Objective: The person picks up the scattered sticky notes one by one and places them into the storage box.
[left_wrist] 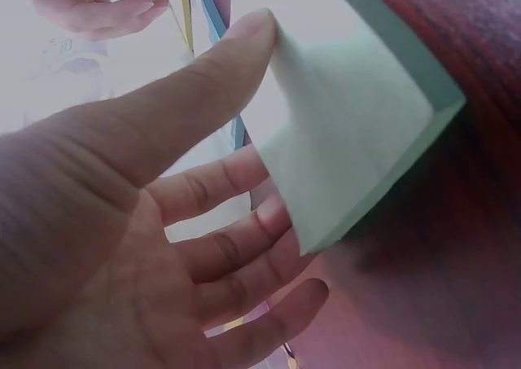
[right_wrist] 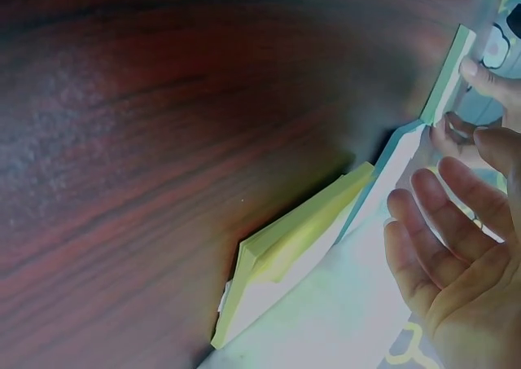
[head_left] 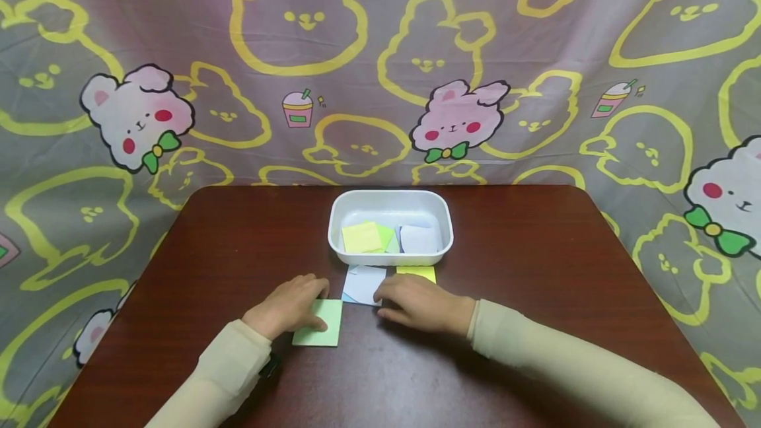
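Observation:
My left hand [head_left: 287, 307] pinches a light green sticky note pad [head_left: 330, 322] at its left side. In the left wrist view the thumb [left_wrist: 248, 39] lies on the pad's face, with the fingers at its edge. A pale blue sticky note pad [head_left: 365, 285] sits just right of it, against the tray's front. My right hand [head_left: 423, 304] hovers with loosely bent fingers by the blue pad's right edge, and nothing shows in its grasp in the right wrist view. Behind that hand is a yellow sticky note pad [head_left: 419, 272], partly covered in the head view.
A white tray [head_left: 392, 260] stands at the back middle of the dark wooden table [head_left: 511, 236]. Inside it lie a pale yellow pad [head_left: 360, 237], green paper and a whitish pad [head_left: 419, 239]. A patterned curtain [head_left: 357, 84] hangs behind and at both sides.

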Tool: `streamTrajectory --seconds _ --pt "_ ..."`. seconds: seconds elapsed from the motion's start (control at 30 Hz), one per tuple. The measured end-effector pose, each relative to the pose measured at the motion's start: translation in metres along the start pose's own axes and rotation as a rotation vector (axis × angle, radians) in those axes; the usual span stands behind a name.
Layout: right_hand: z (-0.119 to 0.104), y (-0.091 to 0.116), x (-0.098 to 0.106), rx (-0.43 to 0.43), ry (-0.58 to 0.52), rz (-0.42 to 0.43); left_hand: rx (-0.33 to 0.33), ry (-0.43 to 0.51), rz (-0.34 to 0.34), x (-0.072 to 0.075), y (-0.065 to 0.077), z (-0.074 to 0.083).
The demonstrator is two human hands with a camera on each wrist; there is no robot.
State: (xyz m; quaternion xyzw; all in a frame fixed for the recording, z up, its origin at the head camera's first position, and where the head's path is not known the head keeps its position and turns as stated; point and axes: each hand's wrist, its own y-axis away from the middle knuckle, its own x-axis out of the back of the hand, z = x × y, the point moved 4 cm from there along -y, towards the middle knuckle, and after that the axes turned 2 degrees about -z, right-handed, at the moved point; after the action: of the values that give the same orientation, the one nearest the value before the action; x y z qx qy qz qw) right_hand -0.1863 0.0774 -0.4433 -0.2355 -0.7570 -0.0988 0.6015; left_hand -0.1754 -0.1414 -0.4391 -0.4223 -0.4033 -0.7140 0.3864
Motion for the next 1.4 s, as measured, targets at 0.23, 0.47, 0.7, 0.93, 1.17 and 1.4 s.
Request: streamTrajectory --seconds 0.23,0.47,0.7,0.93,1.17,1.4 --pt "-0.0008 -0.0017 0.004 0.016 0.011 0.013 -0.007 -0.009 -0.002 0.0021 -0.0014 0.0" --pt "-0.0011 -0.0027 0.0049 0.012 0.011 0.002 -0.006 0.025 -0.005 0.0045 -0.0012 0.0008" --pt "-0.0018 -0.0041 0.0058 0.011 0.017 0.007 0.022 0.029 -0.018 0.0052 -0.0007 0.0006" --pt "-0.0026 -0.0056 0.007 0.0 0.017 -0.001 0.039 0.018 -0.019 0.0036 -0.0004 -0.0005" --pt "-0.0023 -0.0054 0.0086 -0.007 0.023 0.001 0.039 0.019 -0.011 0.0019 0.0004 -0.0021" --pt "-0.003 -0.0055 0.0089 -0.009 0.024 -0.003 0.049 0.037 -0.01 0.0014 0.0002 -0.0035"
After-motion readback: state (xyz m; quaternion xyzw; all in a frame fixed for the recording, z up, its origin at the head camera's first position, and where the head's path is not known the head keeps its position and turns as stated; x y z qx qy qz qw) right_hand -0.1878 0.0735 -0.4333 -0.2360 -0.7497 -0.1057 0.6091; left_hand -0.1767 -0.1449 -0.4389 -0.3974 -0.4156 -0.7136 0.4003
